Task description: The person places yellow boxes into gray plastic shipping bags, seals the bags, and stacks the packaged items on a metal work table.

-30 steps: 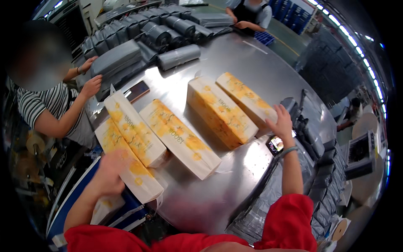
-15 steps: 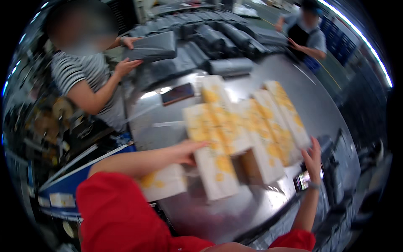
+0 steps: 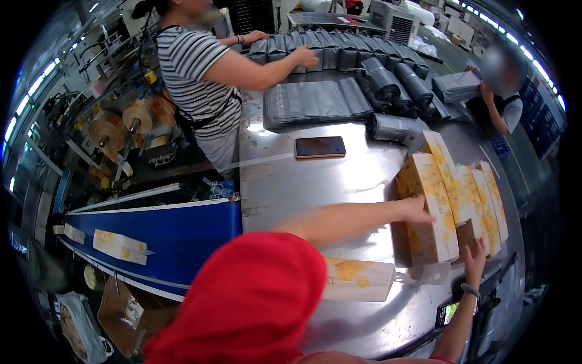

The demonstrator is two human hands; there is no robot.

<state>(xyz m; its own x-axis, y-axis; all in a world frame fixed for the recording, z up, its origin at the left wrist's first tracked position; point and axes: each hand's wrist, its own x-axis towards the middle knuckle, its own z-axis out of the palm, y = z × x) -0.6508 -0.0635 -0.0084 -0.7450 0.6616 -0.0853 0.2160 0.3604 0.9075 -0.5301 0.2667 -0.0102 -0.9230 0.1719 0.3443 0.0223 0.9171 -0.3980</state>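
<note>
A bright metal-topped table (image 3: 267,188) takes up the foreground, and one yellow-patterned white pack (image 3: 361,280) lies on it, partly behind a red sleeve (image 3: 248,291). A lit phone (image 3: 448,313) sits by the right wrist. Over at the table's right, five similar packs (image 3: 451,188), as near as I can count, stand bunched. The right hand (image 3: 474,258) is at their near ends, fingers parted; the left hand (image 3: 417,210) lies against the closest, fingers extended, unclenched. Two or three more are on a blue conveyor belt (image 3: 188,236). Farther off: one dark phone (image 3: 320,147), at least three grey rolls (image 3: 394,127), two people (image 3: 197,73), and a long row of grey bundles (image 3: 348,54).
</note>
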